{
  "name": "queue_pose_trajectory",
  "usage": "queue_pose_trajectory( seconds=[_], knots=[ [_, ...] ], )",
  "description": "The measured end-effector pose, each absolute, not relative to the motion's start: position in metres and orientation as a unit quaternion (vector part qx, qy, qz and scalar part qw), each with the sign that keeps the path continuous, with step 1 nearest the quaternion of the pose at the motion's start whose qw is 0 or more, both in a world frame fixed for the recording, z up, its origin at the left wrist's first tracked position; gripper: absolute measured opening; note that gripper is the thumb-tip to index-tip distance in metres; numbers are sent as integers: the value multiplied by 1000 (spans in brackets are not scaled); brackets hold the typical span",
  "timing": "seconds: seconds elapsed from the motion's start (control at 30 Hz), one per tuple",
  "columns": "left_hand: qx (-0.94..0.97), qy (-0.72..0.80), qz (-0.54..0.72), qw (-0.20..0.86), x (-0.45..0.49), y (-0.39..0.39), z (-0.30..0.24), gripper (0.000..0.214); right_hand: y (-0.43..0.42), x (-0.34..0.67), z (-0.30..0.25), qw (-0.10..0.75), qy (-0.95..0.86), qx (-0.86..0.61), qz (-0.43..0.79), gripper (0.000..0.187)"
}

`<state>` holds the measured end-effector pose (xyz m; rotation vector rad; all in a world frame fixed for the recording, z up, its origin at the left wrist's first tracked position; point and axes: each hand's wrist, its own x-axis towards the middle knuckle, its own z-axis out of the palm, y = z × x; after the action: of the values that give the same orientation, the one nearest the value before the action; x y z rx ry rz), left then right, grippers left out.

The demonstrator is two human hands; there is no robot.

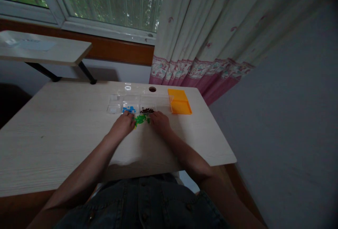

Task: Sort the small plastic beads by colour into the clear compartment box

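A small heap of green beads [141,119] lies on the pale wooden table [66,134], just in front of a clear compartment box [137,103]. My left hand [123,123] rests palm down at the heap's left edge, fingers curled against the beads. At the heap's right edge sits my right hand [160,121], its fingers bent inward toward the beads. The two hands flank the heap. What the fingertips pinch, if anything, is too small to see. One compartment of the box holds blue beads [129,109], another holds dark brown beads [147,110].
An orange lid [180,102] lies flat to the right of the clear box. A round cable hole [152,89] is near the table's far edge. A second small table [44,47] stands at the back left under the window. A curtain [211,28] hangs at the right.
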<state>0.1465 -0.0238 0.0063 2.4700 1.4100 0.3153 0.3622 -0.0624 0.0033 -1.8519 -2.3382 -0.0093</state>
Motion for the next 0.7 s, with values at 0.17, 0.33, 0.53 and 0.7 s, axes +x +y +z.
queue_pose_trajectory(
  seconds=[0.17,0.33,0.53,0.7],
  knots=[
    [854,487,127,130,145,-22,8,26,-63,358,4,55,-784,-618,-6,30],
    [861,479,121,125,147,-23,6,27,-64,355,7,50,-776,-629,-3,28],
    [868,463,112,138,149,-20,3,31,-64,356,5,61,-790,-610,10,28],
    [862,468,138,136,148,-19,2,32,-64,354,6,60,-780,-622,7,31]
  ],
)
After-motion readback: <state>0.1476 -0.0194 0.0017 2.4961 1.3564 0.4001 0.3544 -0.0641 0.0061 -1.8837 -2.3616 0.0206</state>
